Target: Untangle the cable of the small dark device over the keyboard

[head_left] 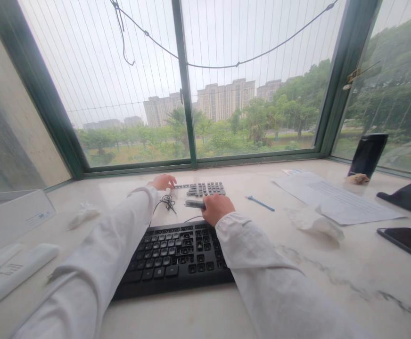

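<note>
A black keyboard [170, 270] lies in front of me, many keycaps off its right part and bare sockets showing. Beyond it, loose dark keycaps [206, 189] are laid out in rows on the white surface. My left hand [163, 181] reaches over to the left end of the top row, fingers stretched out and partly bent, nothing visible in them. Above the keyboard's back edge, my right hand [218, 209] is closed on a flat dark-grey tool [194, 204] that points left; its exact kind is unclear. A coiled black cable [168, 203] rests between my hands.
A blue stick-like tool [260, 203], printed paper [332, 197], crumpled tissue [315, 226], a phone [408, 242] and a black can [368, 155] lie or stand to the right. At left are a white box [18, 216], a white device [18, 273] and another tissue [83, 215]. A window [194, 160] borders the back.
</note>
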A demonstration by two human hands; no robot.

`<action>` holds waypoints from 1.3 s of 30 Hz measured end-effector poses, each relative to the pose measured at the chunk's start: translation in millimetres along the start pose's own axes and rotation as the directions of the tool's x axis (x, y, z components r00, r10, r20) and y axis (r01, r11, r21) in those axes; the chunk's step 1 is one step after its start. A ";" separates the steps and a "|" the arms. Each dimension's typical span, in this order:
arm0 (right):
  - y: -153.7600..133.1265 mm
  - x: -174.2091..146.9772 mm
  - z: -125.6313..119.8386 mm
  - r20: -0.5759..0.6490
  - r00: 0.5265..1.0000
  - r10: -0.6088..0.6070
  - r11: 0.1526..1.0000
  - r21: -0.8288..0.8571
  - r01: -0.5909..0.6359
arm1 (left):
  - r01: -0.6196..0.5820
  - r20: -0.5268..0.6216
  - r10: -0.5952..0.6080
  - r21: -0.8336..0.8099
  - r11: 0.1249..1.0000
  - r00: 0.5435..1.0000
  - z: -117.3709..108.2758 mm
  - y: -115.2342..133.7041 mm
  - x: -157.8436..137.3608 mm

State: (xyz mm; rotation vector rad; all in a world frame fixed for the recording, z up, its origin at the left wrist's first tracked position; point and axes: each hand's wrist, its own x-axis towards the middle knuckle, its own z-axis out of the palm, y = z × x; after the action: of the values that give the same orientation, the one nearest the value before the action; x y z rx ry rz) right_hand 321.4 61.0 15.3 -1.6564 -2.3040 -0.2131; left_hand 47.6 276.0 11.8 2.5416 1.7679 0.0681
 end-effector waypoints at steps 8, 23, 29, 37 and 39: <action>-1.9 -1.6 -5.2 0.058 0.998 0.027 1.000 0.003 -0.027 | 0.035 -0.052 -0.034 0.014 0.999 0.998 -11.9 2.6 -13.2; -3.3 -5.5 -2.6 -0.067 0.998 -0.002 0.997 0.082 0.008 | -0.011 -0.370 -0.021 -0.084 0.996 0.929 -71.3 72.7 -160.8; -1.2 -12.0 -11.2 -0.159 0.985 0.061 0.997 0.052 -0.054 | -0.169 -0.257 0.121 -0.174 0.970 0.959 -68.8 62.2 -232.7; -5.9 -13.4 -14.3 -0.251 0.890 0.381 0.919 0.206 -0.336 | -0.015 -0.176 -0.011 -0.145 0.989 0.984 -30.1 18.1 -261.7; -4.1 -12.1 -13.1 -0.278 0.852 0.444 0.880 0.314 -0.357 | -0.058 -0.203 0.029 -0.139 0.989 0.979 -27.8 15.6 -262.2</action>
State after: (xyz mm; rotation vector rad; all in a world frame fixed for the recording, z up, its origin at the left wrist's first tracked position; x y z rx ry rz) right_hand 323.0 44.9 24.0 -1.7614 -1.6102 -0.0988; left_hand -30.7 25.1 37.8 2.5467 1.6987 0.4531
